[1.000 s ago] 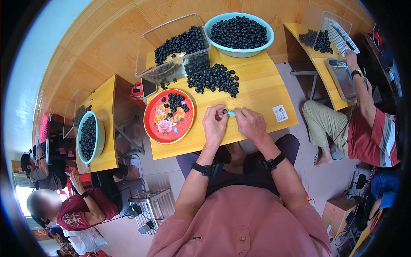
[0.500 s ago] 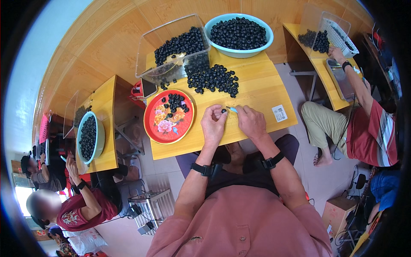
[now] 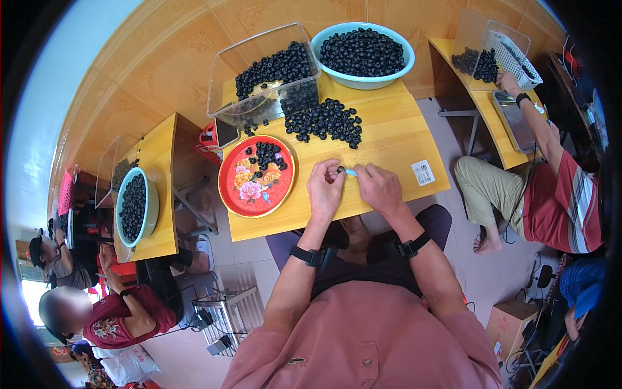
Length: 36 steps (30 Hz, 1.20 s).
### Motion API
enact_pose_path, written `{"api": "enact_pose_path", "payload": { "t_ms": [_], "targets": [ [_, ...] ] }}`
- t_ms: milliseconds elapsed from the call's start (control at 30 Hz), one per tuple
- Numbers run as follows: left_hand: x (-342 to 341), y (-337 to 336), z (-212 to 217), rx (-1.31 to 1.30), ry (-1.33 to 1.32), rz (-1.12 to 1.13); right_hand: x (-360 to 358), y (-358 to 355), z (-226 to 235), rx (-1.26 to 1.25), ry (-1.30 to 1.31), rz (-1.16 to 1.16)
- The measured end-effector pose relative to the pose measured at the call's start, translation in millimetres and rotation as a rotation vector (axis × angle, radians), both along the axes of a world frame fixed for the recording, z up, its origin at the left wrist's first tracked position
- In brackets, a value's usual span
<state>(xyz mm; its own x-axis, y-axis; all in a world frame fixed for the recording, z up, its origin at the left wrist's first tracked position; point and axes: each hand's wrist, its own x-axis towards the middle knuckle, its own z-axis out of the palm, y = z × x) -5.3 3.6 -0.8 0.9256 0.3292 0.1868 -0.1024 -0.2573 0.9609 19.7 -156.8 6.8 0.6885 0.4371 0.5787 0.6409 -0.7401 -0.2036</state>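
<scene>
A left hand (image 3: 326, 190) pinched a small dark round fruit (image 3: 341, 169) at its fingertips over a yellow table (image 3: 395, 146), meeting a pale blue tool (image 3: 350, 172) gripped by the right hand (image 3: 379, 188). Beside them, a red floral tray (image 3: 249, 191) held a few dark fruits. A clear box (image 3: 259, 87) and a teal basin (image 3: 363, 55) were heaped with more, and a loose pile (image 3: 324, 121) lay between.

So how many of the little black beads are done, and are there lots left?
Done: a small cluster on the red tray. In hand: one bead, pinched by the left hand, with the right hand holding a light-blue tool. Left: the loose pile, clear bin and blue basin.
</scene>
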Motion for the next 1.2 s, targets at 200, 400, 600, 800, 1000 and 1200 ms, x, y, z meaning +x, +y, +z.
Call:
{"api": "enact_pose_path", "payload": {
  "t_ms": [200, 400, 600, 800, 1000, 1200],
  "targets": [
    [1, 0, -6, -0.065, 0.003, -0.018, 0, 0, 0, 0.001, 0.038, -0.02],
    [0, 1, -9, -0.201, 0.005, -0.011, 4, 1, -4, -0.023, 0.089, -0.107],
    [-1, 3, 0, -0.003, -0.029, -0.005, 2, 0, -3, -0.013, 0.066, -0.097],
    [-1, 4, -2, 0.038, -0.003, -0.018, 2, 0, -4, 0.001, 0.065, -0.091],
    [1, 1, -3, -0.169, 0.03, -0.036, 1, 0, -1, 0.024, 0.033, -0.068],
    [3, 5, -1, -0.156, 0.061, -0.075, 0, 0, 4, 0.013, 0.005, -0.03]
  ]
}}
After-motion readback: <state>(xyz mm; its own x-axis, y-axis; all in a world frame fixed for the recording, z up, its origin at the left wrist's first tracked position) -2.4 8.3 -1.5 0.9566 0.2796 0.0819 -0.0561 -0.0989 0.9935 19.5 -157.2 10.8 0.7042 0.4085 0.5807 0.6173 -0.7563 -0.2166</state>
